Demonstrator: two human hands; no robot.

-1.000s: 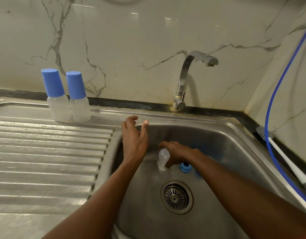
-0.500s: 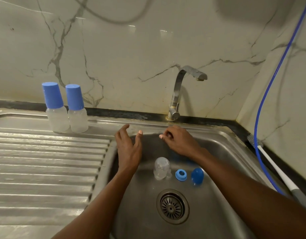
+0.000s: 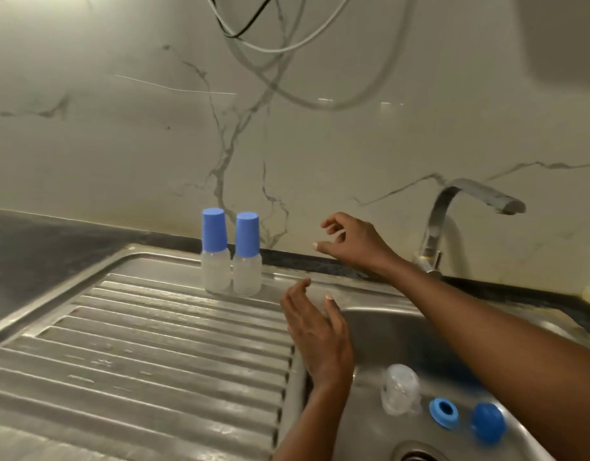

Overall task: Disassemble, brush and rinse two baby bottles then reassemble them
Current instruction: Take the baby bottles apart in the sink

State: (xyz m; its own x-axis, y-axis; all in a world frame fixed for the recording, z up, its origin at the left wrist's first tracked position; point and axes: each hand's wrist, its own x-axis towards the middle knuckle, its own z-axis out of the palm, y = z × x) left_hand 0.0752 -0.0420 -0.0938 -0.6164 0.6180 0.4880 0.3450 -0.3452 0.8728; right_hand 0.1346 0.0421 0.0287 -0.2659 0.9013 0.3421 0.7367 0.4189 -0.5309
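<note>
Two capped baby bottles stand side by side at the back of the drainboard, the left bottle (image 3: 215, 251) touching the right bottle (image 3: 247, 255); both have blue caps and clear bodies. My right hand (image 3: 350, 241) hovers in the air to the right of them, fingers spread and empty. My left hand (image 3: 316, 331) is held over the sink's left rim, fingers straight, holding nothing. In the sink basin lie a clear bottle body (image 3: 400, 389), a blue screw ring (image 3: 443, 412) and a blue cap (image 3: 488, 423).
The ribbed steel drainboard (image 3: 137, 354) fills the left. A steel tap (image 3: 453, 211) rises behind the sink basin (image 3: 386, 334). The drain (image 3: 416, 454) shows at the bottom edge. Cables (image 3: 270, 44) hang against the marble wall.
My right hand let go of the clear bottle body in the sink, rose and moved left toward the capped bottles. The view swung left and up. My left hand stayed empty.
</note>
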